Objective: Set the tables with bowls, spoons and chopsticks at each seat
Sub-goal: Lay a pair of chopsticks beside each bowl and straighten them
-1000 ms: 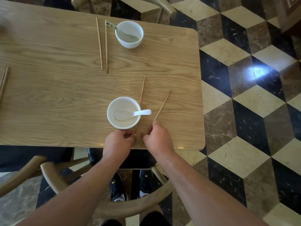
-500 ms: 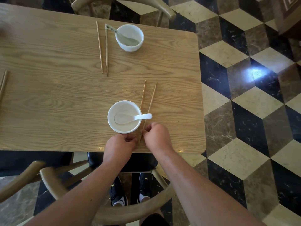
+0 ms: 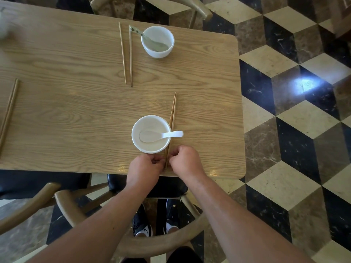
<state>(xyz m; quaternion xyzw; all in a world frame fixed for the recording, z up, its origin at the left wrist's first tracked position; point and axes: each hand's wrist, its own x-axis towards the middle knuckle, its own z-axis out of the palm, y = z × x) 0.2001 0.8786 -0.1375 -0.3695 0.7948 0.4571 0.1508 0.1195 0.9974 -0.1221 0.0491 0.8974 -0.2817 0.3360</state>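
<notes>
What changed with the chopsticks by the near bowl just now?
The splayed near chopsticks were drawn together, the right one swinging left. Left hand and right hand keep pinching their near ends. Near bowl, spoon, far bowl and far chopsticks stayed put.

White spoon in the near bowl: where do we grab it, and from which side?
Pinch the white spoon by its handle end, from above on the right. The handle sticks out past the right rim of the near bowl, while the scoop lies down inside the wall. The chopsticks run right beneath the handle, so coming from underneath looks awkward.
</notes>
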